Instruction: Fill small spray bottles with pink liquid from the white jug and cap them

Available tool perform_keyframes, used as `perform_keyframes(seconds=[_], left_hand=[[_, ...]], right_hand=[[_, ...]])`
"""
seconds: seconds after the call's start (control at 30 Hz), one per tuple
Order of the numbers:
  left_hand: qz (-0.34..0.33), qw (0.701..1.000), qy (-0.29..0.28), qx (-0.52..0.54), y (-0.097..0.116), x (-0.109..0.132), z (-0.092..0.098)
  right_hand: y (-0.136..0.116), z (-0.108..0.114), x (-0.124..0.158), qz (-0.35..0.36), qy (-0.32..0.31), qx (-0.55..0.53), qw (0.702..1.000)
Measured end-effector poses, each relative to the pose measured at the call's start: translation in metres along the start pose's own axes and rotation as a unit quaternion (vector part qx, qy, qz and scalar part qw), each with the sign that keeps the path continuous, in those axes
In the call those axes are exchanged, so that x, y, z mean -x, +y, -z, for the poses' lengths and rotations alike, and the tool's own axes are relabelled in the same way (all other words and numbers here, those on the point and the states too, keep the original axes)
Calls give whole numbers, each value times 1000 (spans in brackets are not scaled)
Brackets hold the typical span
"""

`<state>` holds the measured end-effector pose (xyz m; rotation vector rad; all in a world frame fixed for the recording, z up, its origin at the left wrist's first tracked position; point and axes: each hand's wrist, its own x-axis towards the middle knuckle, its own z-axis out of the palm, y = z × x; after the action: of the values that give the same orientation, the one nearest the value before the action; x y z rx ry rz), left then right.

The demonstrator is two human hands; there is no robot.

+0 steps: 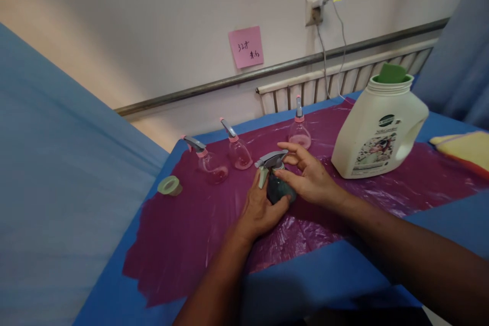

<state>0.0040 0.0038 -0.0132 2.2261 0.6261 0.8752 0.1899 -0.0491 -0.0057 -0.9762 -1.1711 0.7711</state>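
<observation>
My left hand [262, 209] is wrapped round the dark green body of a small spray bottle [278, 189] standing on the purple plastic sheet [183, 244]. My right hand [307, 175] pinches the bottle's neck just under its grey trigger head [271, 159], thumb and fingers closed on it. Three clear pink-collared spray bottles stand behind: one at the left [212, 165], one in the middle [239, 153], one further back [300, 132].
A large white detergent jug [378, 130] with a green funnel in its mouth stands at the right. A green cap [170, 185] lies at the sheet's left edge. A yellow cloth [466, 147] lies far right. Blue cloth covers the table; a radiator runs along the wall.
</observation>
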Motion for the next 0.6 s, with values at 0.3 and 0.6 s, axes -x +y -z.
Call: perform_keyframes(seconds=[0.3, 0.6], left_hand=[[41, 999, -16, -12, -2, 4, 2], [25, 999, -31, -6, -8, 4, -2]], right_hand=[[9, 2, 0, 32, 49, 57, 997], [-8, 30, -1, 81, 2, 156, 984]])
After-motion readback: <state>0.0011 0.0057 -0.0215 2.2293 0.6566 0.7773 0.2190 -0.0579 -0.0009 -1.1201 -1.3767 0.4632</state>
